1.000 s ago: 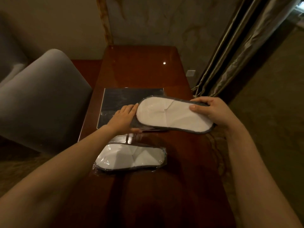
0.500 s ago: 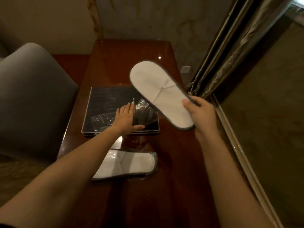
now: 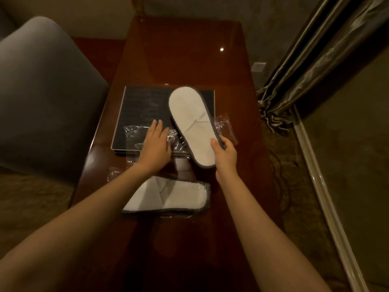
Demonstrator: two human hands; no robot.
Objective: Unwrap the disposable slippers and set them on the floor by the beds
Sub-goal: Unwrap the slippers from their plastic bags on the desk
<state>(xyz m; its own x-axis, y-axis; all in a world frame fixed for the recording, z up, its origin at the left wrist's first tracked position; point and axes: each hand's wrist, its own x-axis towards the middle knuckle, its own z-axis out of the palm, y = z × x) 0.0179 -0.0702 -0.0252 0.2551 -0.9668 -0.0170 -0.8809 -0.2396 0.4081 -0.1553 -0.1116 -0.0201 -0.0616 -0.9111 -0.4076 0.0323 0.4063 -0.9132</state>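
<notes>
Unwrapped slipper held above a wooden table.
The right hand (image 3: 225,155) pinches the bare white slipper (image 3: 192,123) near its lower end, lifted over a dark tray (image 3: 143,102). The left hand (image 3: 156,144), fingers extended and grasping nothing, presses flat on the empty clear wrapper (image 3: 176,142). A second slipper (image 3: 168,197), in its plastic, lies on the table (image 3: 210,239) nearer the person.

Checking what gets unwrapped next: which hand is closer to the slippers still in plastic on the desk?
Left. The left hand rests on the empty wrapper just beyond the wrapped slippers; the right hand is up and right, holding the unwrapped slippers.
</notes>
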